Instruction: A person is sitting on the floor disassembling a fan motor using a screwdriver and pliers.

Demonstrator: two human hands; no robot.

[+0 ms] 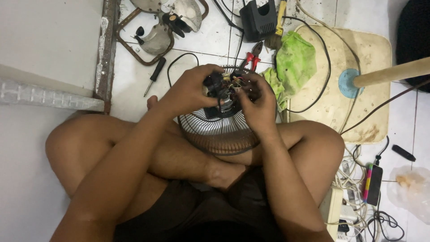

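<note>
Left hand [190, 92]: we have it curled over the left side of the fan motor [222, 89], fingers clenched on its dark body.
Right hand [257, 105]: it grips the motor's right side, fingertips pinched in among the small coloured wires [236, 82].
Motor: it sits at the hub of the round wire fan guard [219, 132], held up between our two hands.
Fan guard: it rests on our crossed legs, its lower rim against the shins, its upper edge over the tiled floor [134, 85].
Just behind: red-handled pliers [252, 57] lie touching the guard's far edge; a green cloth [293, 62] lies just beside our right hand.
Right side: a stained cream fan base [358, 116] with a pale pole [394, 72] stands close, black cables looping over it.
Left side: a black-handled screwdriver [153, 76] lies apart from the guard; metal fan blades [156, 38] in a rusty frame lie farther off.
Far edge: a black charger block [258, 20] and a brush [275, 31].
Lower right: a tangle of white cords and a power strip [333, 206] crowd our right knee.
Open room: bare pale floor [27, 179] spreads left of our left knee; a raised ledge [45, 96] bounds it above.
</note>
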